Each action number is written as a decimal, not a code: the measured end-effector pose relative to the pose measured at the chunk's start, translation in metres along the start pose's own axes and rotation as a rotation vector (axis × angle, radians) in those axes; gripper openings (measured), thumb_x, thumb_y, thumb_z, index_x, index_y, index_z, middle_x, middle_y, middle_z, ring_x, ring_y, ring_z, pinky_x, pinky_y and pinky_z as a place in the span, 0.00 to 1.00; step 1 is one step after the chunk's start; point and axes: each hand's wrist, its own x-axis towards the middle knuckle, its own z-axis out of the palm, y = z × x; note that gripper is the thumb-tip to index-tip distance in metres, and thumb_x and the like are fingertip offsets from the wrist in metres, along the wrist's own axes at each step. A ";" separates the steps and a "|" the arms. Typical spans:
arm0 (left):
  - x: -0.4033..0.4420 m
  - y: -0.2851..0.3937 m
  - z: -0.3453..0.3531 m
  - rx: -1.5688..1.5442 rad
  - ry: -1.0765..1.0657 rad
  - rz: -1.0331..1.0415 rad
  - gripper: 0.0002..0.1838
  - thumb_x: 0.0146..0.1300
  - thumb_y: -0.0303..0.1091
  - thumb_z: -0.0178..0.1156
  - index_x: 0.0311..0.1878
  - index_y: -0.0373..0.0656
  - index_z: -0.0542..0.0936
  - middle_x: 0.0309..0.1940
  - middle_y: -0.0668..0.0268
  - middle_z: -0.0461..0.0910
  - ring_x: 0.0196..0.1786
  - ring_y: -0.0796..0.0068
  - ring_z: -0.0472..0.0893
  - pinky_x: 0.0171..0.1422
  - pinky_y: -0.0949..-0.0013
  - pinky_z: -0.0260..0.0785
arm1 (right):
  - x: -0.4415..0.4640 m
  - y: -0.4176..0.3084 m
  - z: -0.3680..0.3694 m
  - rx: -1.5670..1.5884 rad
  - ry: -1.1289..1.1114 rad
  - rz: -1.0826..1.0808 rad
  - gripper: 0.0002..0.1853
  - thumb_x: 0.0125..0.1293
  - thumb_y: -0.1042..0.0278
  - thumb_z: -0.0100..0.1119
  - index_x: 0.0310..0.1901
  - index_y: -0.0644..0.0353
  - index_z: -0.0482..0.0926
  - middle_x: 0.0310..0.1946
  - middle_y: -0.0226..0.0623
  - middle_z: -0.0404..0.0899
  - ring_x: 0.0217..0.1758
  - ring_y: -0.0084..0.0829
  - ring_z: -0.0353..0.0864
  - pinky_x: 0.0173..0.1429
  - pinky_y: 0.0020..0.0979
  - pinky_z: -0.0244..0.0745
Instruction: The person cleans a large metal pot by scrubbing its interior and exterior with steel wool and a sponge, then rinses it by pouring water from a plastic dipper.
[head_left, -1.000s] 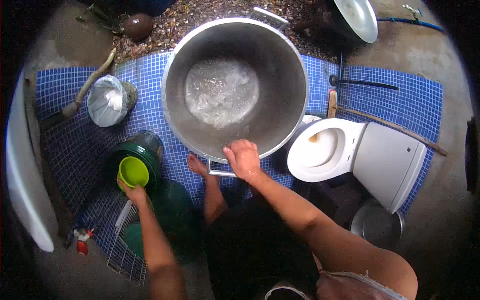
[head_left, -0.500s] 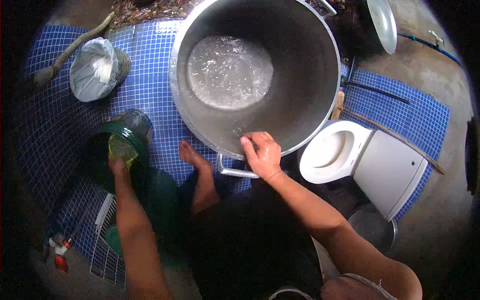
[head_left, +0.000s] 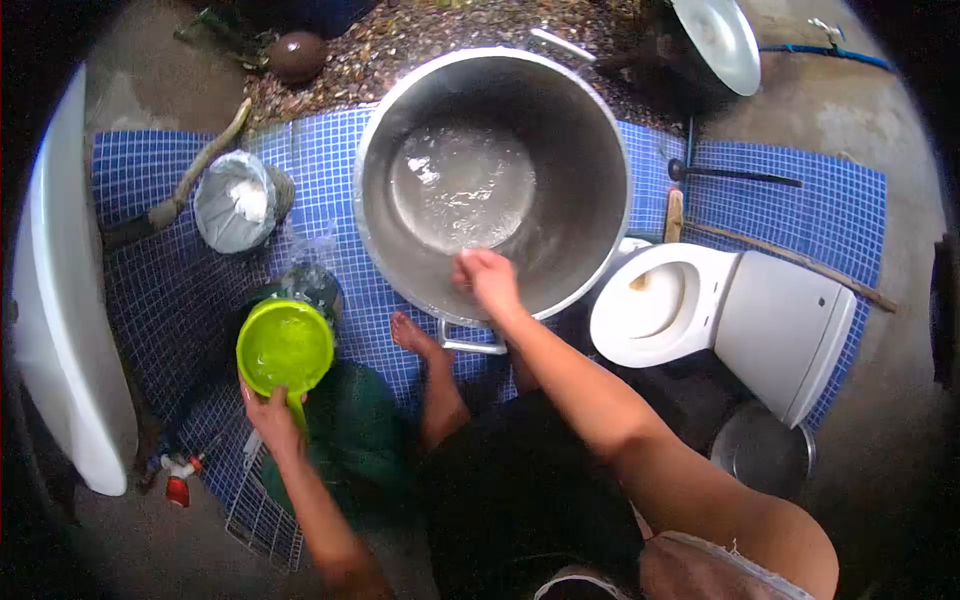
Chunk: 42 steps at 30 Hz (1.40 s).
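A large metal pot [head_left: 590,240] stands in front of me with some water [head_left: 462,190] on its bottom. My left hand [head_left: 275,415] grips the handle of a lime-green dipper [head_left: 290,345], which holds water and is raised over a dark green bucket [head_left: 325,290]. The dipper hides most of that bucket. Over the near part of the pot's opening is my right hand [head_left: 485,277], its fingers curled together. Whether anything small is inside them cannot be made out. The pot's near handle [head_left: 472,348] is just below that hand.
A white toilet [head_left: 715,315] lies at the right, near a wooden stick [head_left: 790,262]. A lined waste bin [head_left: 235,205] is at the left. Behind the pot is gravel [head_left: 400,35]. A wire rack [head_left: 262,530] and a red-handled tap [head_left: 178,488] are at the lower left.
The green dipper has come up out of the bucket with water in it. My right hand has moved from the pot's near rim to over its opening, and its fingers have curled.
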 end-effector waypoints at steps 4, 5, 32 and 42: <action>-0.070 0.069 0.070 0.060 -0.091 0.157 0.42 0.65 0.13 0.56 0.84 0.41 0.62 0.75 0.54 0.72 0.68 0.57 0.79 0.63 0.58 0.79 | 0.015 -0.047 0.044 0.246 -0.195 0.326 0.17 0.84 0.56 0.54 0.53 0.62 0.84 0.44 0.38 0.88 0.40 0.32 0.88 0.45 0.36 0.87; -0.077 0.076 0.085 0.088 -0.109 0.296 0.43 0.65 0.13 0.55 0.85 0.40 0.62 0.78 0.53 0.69 0.73 0.56 0.76 0.74 0.56 0.73 | 0.026 -0.046 0.050 0.251 -0.193 0.320 0.17 0.84 0.56 0.54 0.53 0.62 0.84 0.44 0.38 0.88 0.40 0.32 0.88 0.45 0.36 0.87; 0.027 -0.026 0.027 0.995 0.225 0.740 0.38 0.80 0.42 0.58 0.86 0.37 0.58 0.82 0.35 0.58 0.83 0.31 0.60 0.85 0.40 0.58 | 0.116 -0.017 -0.030 0.374 -0.073 0.320 0.19 0.83 0.54 0.53 0.63 0.58 0.79 0.47 0.36 0.82 0.39 0.35 0.82 0.39 0.41 0.85; 0.133 0.022 0.245 0.763 -0.297 0.776 0.35 0.86 0.52 0.46 0.85 0.39 0.61 0.85 0.45 0.59 0.87 0.43 0.54 0.89 0.50 0.45 | 0.137 0.083 -0.019 -0.107 0.042 0.312 0.14 0.79 0.52 0.60 0.51 0.53 0.81 0.37 0.28 0.82 0.38 0.29 0.80 0.38 0.39 0.81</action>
